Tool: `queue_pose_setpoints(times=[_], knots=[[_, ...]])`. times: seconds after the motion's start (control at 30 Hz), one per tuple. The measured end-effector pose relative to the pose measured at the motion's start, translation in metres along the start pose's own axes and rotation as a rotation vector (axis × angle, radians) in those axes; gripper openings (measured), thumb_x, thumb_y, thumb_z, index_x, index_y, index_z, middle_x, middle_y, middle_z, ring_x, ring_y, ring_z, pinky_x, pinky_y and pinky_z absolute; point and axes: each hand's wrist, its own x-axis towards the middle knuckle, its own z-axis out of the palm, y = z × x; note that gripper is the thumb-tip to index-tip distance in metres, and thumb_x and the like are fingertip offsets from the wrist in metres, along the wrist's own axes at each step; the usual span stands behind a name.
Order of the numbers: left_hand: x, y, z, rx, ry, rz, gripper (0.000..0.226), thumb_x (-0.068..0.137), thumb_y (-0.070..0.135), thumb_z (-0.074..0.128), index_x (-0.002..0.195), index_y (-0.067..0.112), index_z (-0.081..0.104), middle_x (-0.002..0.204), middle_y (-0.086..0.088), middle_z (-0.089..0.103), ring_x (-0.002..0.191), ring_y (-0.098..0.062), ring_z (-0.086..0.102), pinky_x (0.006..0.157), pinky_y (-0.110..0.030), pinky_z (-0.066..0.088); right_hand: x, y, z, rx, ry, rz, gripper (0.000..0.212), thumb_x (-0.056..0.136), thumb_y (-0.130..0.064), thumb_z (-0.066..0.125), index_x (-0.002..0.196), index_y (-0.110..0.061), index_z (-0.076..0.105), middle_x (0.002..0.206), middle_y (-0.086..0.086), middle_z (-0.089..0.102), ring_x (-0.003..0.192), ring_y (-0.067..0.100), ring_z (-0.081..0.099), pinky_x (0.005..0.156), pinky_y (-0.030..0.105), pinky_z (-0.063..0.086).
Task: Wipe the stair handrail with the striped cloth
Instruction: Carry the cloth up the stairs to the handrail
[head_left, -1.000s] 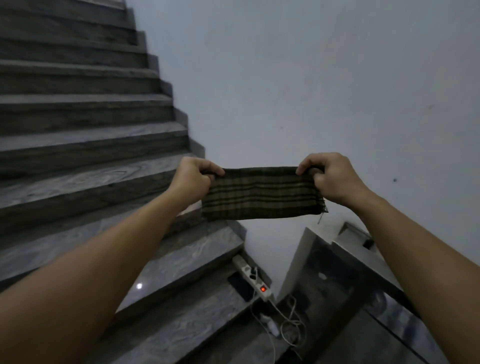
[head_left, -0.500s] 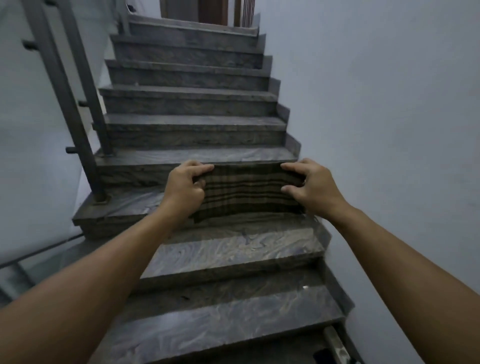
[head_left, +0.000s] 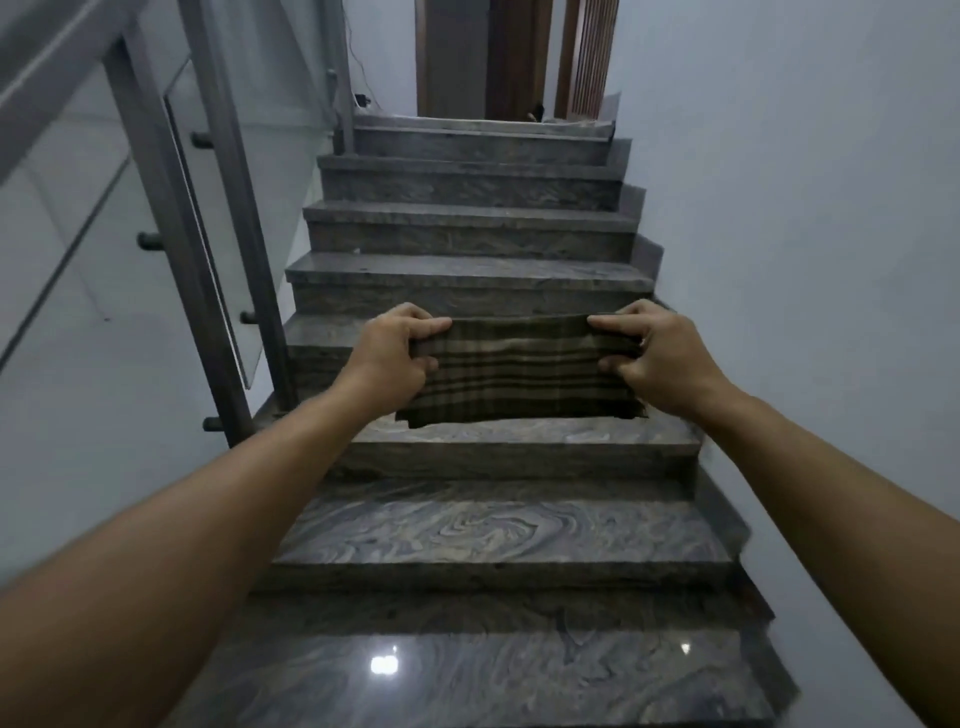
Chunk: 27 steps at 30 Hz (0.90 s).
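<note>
A dark brown-and-tan striped cloth was held stretched crosswise between the closed left hand and closed right hand, while the grey metal stair handrail was seen up-left, sloping, nearer the left hand

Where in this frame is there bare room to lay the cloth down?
The stair treads lie bare from the railing posts on the left to the wall on the right. Only the top landing shows small unclear things. Both hands hold the striped cloth.
</note>
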Motion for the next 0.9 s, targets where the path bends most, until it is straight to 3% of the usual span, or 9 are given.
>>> queue_pose_setpoints(times=[0.5, 0.63, 0.9], knots=[[0.246, -0.05, -0.152, 0.249, 0.046, -0.097, 0.068, 0.07, 0.006, 0.079, 0.132, 0.009, 0.052, 0.114, 0.002, 0.051, 0.106, -0.013, 0.048, 0.097, -0.026, 0.044, 0.335, -0.042, 0.003, 0.12, -0.16, -0.158, 0.054, 0.073, -0.001, 0.075, 0.124, -0.006, 0.059, 0.111, 0.006, 0.055, 0.104, 0.019, 0.054, 0.095, 0.028, 0.045], [0.321, -0.065, -0.181, 0.292, 0.047, -0.071, 0.08, 0.061, 0.01, 0.086, 0.133, 0.006, 0.05, 0.116, -0.004, 0.051, 0.104, -0.012, 0.047, 0.094, -0.019, 0.039, 0.418, -0.051, 0.001, 0.109, -0.161, -0.16, 0.063, 0.067, -0.007, 0.082, 0.125, -0.004, 0.058, 0.108, 0.007, 0.055, 0.098, 0.017, 0.055, 0.088, 0.022, 0.044], [0.471, -0.076, -0.236, 0.305, 0.127, -0.078, 0.072, 0.065, 0.004, 0.083, 0.131, 0.007, 0.054, 0.111, 0.001, 0.052, 0.103, -0.015, 0.051, 0.091, -0.02, 0.042, 0.585, -0.054, -0.026, 0.136, -0.137, -0.223, 0.063, 0.065, -0.007, 0.082, 0.124, -0.006, 0.059, 0.106, 0.003, 0.056, 0.098, 0.019, 0.057, 0.089, 0.022, 0.046]])
